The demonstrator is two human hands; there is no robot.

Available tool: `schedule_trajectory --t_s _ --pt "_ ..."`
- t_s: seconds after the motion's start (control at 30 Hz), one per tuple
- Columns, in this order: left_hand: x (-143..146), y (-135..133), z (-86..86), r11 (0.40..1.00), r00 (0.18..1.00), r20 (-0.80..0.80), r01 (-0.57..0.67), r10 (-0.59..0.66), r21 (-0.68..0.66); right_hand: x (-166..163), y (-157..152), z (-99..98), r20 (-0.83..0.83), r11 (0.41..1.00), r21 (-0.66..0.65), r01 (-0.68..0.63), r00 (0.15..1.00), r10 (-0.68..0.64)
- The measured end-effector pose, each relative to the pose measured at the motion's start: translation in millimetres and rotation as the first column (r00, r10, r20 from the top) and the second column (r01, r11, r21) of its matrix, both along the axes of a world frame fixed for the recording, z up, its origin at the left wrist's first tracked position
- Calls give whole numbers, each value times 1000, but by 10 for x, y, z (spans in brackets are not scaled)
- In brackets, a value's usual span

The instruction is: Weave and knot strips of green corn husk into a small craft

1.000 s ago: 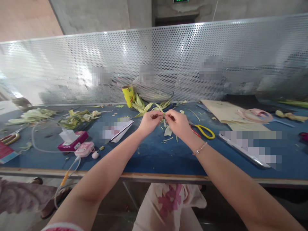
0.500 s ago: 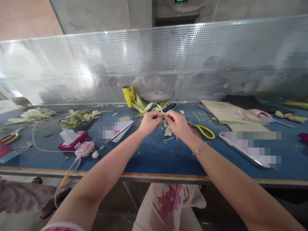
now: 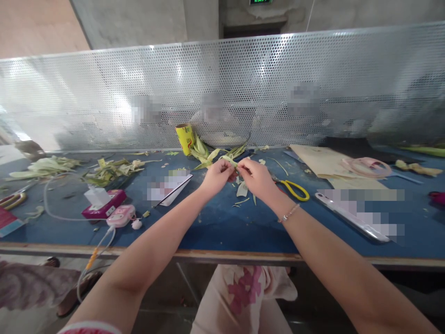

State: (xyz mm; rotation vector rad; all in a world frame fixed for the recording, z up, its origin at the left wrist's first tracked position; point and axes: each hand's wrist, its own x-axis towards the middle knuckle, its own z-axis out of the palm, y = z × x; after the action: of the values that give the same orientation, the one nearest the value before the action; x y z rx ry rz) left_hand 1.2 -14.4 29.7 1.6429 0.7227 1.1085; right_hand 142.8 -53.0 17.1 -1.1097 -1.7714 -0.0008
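Note:
Over the middle of the table, my left hand point(image 3: 218, 177) and my right hand point(image 3: 255, 178) meet with fingertips nearly touching. Both pinch a pale green strip of corn husk point(image 3: 228, 160); its lower part is hidden by the fingers. Behind them, more green husk leaves point(image 3: 206, 157) lie beside a yellow printed tube point(image 3: 184, 139). Small pale scraps point(image 3: 242, 189) lie under the hands. Close to my right wrist is a pair of scissors with yellow handles point(image 3: 296, 190), its blades partly hidden by the hand.
Husk piles point(image 3: 113, 171) lie at left, near a purple power adapter point(image 3: 106, 204) and pink case point(image 3: 120, 215) with a cable. A phone point(image 3: 351, 218), brown paper point(image 3: 313, 160) and pink tape ring point(image 3: 368, 167) lie right. A perforated metal screen point(image 3: 236, 83) stands behind.
The husk strip between my fingers now shows more of its pale face, above the left fingertips. Both hands keep nearly the same place; the view has shifted very slightly.

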Motion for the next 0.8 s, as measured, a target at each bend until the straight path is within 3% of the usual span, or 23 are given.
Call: schedule_trajectory --t_s 0.27,0.53,0.8 --pt "9 13 -18 981 981 150 143 -123 -134 36 34 -17 17 1000 3 -7 1000 7" --pt "-26 -20 57 964 986 123 139 -113 -227 69 58 -16 -58 993 -107 -40 998 34" --pt "-37 0 53 950 977 156 184 -148 -252 85 52 -6 -50 992 -98 -75 996 70"
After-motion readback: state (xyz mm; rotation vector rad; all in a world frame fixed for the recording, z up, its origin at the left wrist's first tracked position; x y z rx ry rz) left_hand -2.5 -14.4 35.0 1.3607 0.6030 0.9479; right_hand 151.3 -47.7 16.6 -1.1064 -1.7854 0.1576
